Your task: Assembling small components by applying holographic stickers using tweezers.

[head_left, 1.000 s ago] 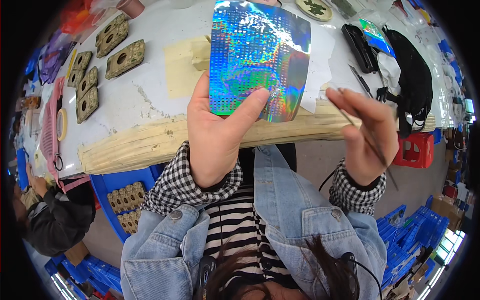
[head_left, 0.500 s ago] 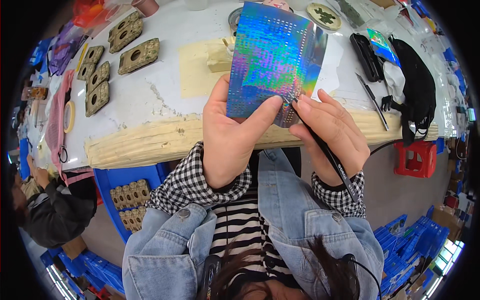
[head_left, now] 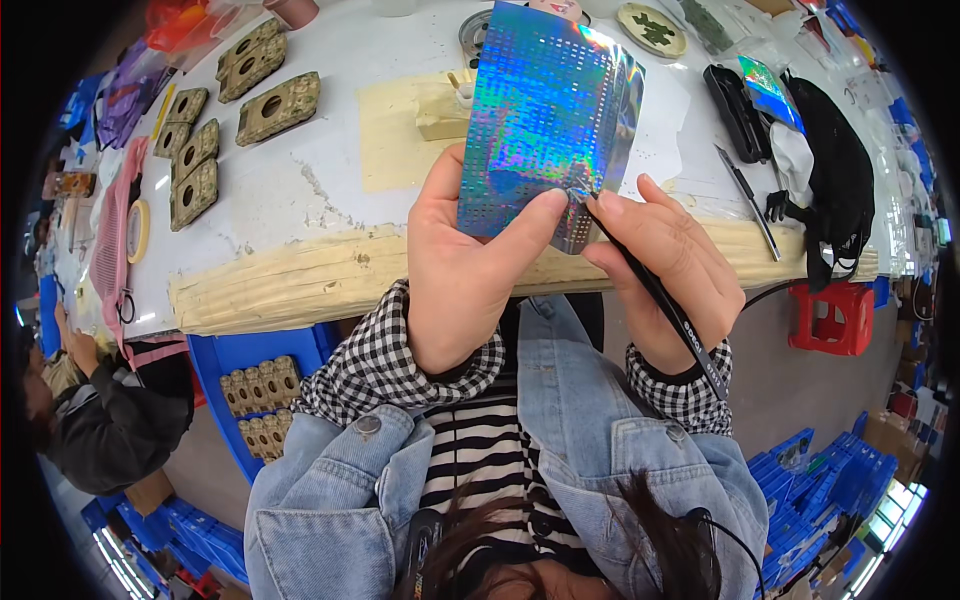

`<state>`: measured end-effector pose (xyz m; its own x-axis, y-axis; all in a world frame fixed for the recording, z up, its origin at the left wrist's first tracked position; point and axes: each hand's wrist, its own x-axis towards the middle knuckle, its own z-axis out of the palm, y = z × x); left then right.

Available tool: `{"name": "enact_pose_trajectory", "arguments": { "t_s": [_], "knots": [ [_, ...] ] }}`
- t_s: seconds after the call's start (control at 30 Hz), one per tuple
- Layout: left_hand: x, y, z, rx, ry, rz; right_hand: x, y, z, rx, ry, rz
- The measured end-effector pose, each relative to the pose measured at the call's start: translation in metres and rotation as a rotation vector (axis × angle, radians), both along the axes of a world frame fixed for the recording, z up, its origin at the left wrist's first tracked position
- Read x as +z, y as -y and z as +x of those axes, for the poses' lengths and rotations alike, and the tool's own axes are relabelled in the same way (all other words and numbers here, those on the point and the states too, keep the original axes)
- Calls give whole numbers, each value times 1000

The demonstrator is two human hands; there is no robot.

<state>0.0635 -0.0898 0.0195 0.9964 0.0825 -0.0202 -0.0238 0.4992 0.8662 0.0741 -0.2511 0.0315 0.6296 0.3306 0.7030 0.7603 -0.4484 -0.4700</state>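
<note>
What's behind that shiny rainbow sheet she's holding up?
Behind the holographic sheet lies the white table with a pale yellow mat, a small block and a round dish peeking out beside it. Whatever sits directly behind the sheet is covered.

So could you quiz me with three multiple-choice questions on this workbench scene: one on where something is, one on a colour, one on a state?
1. Where is the red plastic stool?
A. on the white table
B. on the floor at the person's right
C. in the left hand

2. What colour is the thin pen-like tool?
A. black
B. yellow
C. white

3. How is the shiny holographic sheet held?
A. lying flat on the table
B. rolled into a tube
C. pinched upright in the left hand

Answers: 1 B, it stands below the table edge. 2 A, the shaft in the right hand is black. 3 C, the thumb presses its lower edge.
</note>
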Motion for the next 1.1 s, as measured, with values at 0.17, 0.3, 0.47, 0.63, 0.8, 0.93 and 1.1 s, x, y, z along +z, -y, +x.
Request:
{"name": "enact_pose_trajectory", "arguments": {
  "t_s": [0.17,0.3,0.47,0.63,0.8,0.93,1.1],
  "knots": [
    [1,-2,0,-25,-16,5,1,0,-1,0,-2,-1],
    [5,-2,-1,-56,-89,-88,2,0,-3,12,34,-47],
    [8,-1,-2,-56,-117,-109,-1,2,-3,-15,98,-115],
    [8,-1,-2,-52,-107,-122,-2,3,-2,-6,132,-143],
    [8,-1,-2,-54,-104,-127,-2,3,-2,-6,136,-140],
    [8,-1,-3,-55,-103,-123,0,2,-3,-7,112,-131],
    [7,-1,-3,-58,-101,-128,2,1,-5,6,77,-106]
  ]
}}
